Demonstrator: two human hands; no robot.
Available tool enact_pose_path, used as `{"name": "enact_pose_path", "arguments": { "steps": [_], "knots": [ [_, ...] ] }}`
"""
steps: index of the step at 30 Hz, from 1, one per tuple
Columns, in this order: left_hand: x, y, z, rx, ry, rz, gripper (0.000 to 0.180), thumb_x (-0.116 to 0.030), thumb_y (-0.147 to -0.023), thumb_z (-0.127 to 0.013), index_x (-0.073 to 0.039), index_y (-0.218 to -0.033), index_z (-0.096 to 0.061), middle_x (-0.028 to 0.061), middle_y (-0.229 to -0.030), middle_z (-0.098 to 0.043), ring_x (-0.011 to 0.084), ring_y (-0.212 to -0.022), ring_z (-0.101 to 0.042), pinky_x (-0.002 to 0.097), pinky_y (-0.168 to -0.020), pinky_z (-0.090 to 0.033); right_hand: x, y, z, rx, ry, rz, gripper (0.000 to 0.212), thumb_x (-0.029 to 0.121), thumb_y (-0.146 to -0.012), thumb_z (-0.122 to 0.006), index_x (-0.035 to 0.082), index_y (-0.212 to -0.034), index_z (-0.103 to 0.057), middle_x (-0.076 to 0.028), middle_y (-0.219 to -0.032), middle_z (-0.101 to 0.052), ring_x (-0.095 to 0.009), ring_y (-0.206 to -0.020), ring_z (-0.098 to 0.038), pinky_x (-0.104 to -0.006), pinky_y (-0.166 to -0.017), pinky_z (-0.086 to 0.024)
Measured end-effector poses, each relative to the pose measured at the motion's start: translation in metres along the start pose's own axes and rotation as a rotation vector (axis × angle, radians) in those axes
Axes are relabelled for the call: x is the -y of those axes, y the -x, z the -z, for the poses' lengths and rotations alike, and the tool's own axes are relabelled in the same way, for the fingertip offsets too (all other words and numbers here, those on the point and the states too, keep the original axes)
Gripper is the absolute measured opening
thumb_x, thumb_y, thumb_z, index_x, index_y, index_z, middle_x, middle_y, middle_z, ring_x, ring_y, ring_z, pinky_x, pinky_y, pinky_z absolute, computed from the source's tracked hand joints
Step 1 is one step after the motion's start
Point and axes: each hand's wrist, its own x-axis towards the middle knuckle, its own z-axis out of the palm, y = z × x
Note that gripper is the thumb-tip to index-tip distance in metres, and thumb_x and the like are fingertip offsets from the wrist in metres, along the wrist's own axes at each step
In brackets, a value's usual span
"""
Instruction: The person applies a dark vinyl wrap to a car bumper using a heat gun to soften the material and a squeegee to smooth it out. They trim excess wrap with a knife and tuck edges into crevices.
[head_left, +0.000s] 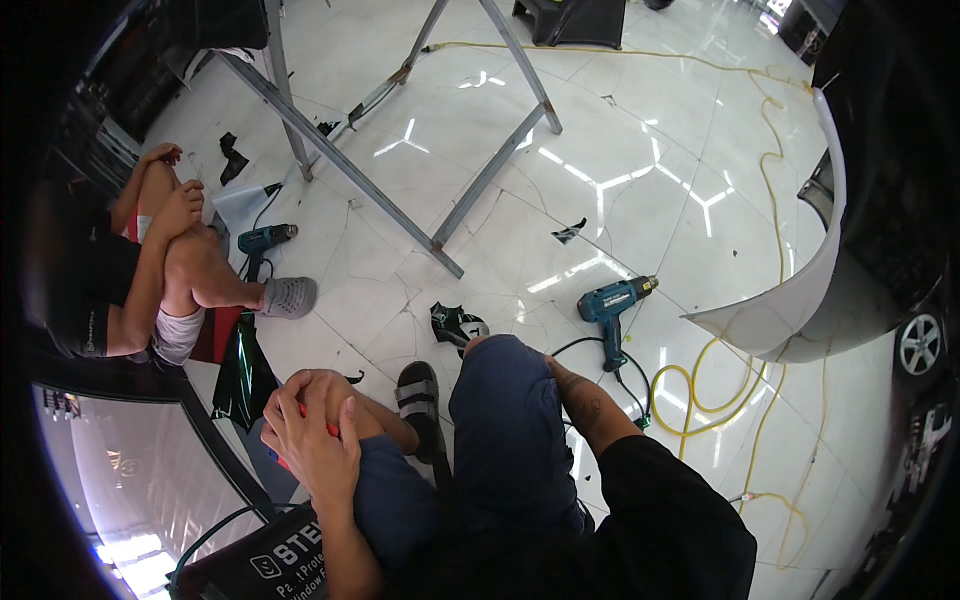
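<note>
My left hand (pixel 318 445) rests at my left knee, its fingers curled over a small red-and-blue object (pixel 332 429) that they mostly cover; its kind is unclear. My right forearm (pixel 590 405) passes beside my right knee (pixel 505 385), which hides the hand. Nearest to that arm, a teal heat gun (pixel 612 300) stands on the floor with its nozzle to the right. A crumpled piece of glossy black film (pixel 452 322) lies just beyond my right knee. Another dark glossy sheet (pixel 245 375) hangs left of my left knee.
A seated co-worker (pixel 150 250) is at the left, near a second heat gun (pixel 265 238). A grey metal stand (pixel 385 205) spans the floor ahead. A pale curved panel (pixel 800 310) rises at right, above a coiled yellow hose (pixel 690 405). A framed glossy panel (pixel 120 470) sits lower left.
</note>
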Motion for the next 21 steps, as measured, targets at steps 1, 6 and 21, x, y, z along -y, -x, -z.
{"name": "enact_pose_path", "arguments": {
  "steps": [1, 6, 21],
  "knots": [
    [0.001, -0.002, -0.001, 0.009, 0.002, 0.012, 0.035, -0.029, -0.082, -0.067, -0.012, -0.112, -0.064, 0.0072, -0.124, -0.053, 0.0318, -0.118, -0.045, 0.0473, -0.095, -0.032, -0.003, 0.0, -0.005, 0.011, -0.032, -0.012, 0.036, 0.027, -0.091, -0.058, 0.003, -0.116, -0.065, -0.009, -0.115, -0.067, -0.021, -0.104, -0.061, -0.0334, -0.096, -0.045],
    [0.003, -0.001, -0.003, 0.0, 0.009, 0.002, 0.034, -0.028, -0.082, -0.067, -0.011, -0.111, -0.065, 0.0065, -0.123, -0.053, 0.0307, -0.116, -0.046, 0.047, -0.095, -0.032, -0.033, -0.005, -0.013, -0.071, -0.339, 0.011, 0.036, 0.028, -0.091, -0.057, 0.003, -0.115, -0.065, -0.008, -0.111, -0.069, -0.02, -0.101, -0.062, -0.0332, -0.094, -0.046],
    [0.0, 0.001, 0.009, 0.147, 0.153, 0.029, 0.048, -0.025, -0.082, -0.07, -0.011, -0.127, -0.058, 0.0112, -0.138, -0.044, 0.0349, -0.125, -0.039, 0.0493, -0.101, -0.031, 0.24, 0.039, 0.23, -0.452, -0.668, 0.444, 0.024, 0.028, -0.094, -0.06, 0.007, -0.104, -0.059, 0.002, -0.086, -0.06, -0.004, -0.077, -0.055, -0.0195, -0.07, -0.046]
  ]
}}
